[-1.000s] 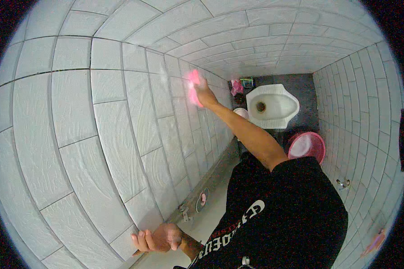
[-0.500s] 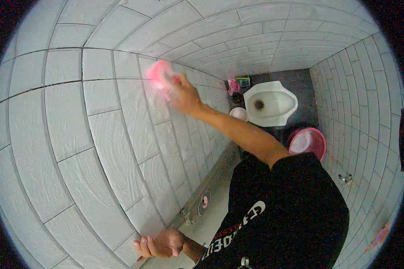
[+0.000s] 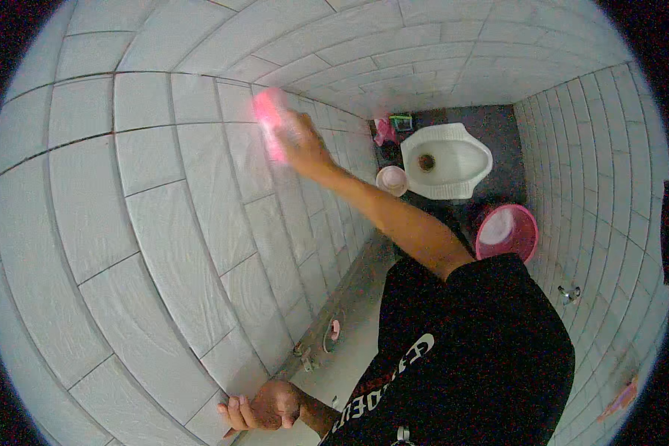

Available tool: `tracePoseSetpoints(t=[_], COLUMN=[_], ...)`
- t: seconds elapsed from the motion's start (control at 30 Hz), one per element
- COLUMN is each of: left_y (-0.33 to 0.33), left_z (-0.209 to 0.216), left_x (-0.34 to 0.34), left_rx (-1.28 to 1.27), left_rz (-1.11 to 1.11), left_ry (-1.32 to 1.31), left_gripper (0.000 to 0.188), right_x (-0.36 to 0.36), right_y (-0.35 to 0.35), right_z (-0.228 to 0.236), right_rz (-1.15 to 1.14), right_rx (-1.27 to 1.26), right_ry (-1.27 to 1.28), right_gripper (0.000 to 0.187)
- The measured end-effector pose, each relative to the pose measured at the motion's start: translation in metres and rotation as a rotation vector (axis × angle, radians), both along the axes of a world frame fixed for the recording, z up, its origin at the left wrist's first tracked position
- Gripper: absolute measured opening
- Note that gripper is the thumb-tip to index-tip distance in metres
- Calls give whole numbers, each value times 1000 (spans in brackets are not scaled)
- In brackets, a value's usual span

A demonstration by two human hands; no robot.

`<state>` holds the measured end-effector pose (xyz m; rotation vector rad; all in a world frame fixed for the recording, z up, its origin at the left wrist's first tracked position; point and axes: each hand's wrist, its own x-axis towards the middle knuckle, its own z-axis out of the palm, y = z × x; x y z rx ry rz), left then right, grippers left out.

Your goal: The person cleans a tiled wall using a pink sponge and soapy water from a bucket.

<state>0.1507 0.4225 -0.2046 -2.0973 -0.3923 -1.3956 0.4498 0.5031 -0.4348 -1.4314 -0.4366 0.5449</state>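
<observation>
from here i've got the right hand (image 3: 305, 147) gripping a blurry pink scrubber (image 3: 268, 111) at the tiled wall (image 3: 189, 245) left of the squat toilet (image 3: 461, 160); left hand (image 3: 275, 406) half-curled, can't tell if holding anything.

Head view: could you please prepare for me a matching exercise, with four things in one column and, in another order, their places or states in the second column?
Things
1. Pink sponge or cloth
2. Squat toilet
3. Pink tub
4. Metal fitting

Places or states
A. White, set in the dark floor
B. On the tiled wall at the picture's right
C. In the right hand
D. Has white, foam-like matter inside

Right pairs: 1-C; 2-A; 3-D; 4-B
</observation>
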Motion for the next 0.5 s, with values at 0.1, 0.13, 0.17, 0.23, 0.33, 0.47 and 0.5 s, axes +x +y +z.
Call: tracePoseSetpoints(t=[0.1, 0.13, 0.17, 0.23, 0.33, 0.47, 0.5], left_y=[0, 3, 2, 2, 10, 13, 19], left_z=[1, 2, 2, 2, 4, 11, 12], left_x=[-25, -37, -35, -32, -18, -20, -9], left_rx=[-61, -65, -71, -66, -68, -60, -67], left_rz=[115, 140, 135, 127, 90, 118, 82], left_ry=[51, 47, 50, 62, 75, 109, 108], left_gripper=[75, 74, 74, 73, 73, 71, 71], right_x=[-17, -17, -13, -10, 5, -24, -27], right_y=[-1, -3, -2, -4, -25, -44, -39], right_z=[9, 8, -18, -83, -206, -232, -259], right_rz=[-50, -27, -108, -112, -83, 103, -67], right_rx=[96, 95, 97, -58, -276, -681, -609], right_ry=[-155, -141, -184, -69, 117, 207, 252], right_gripper=[48, 47, 47, 47, 52, 50, 50])
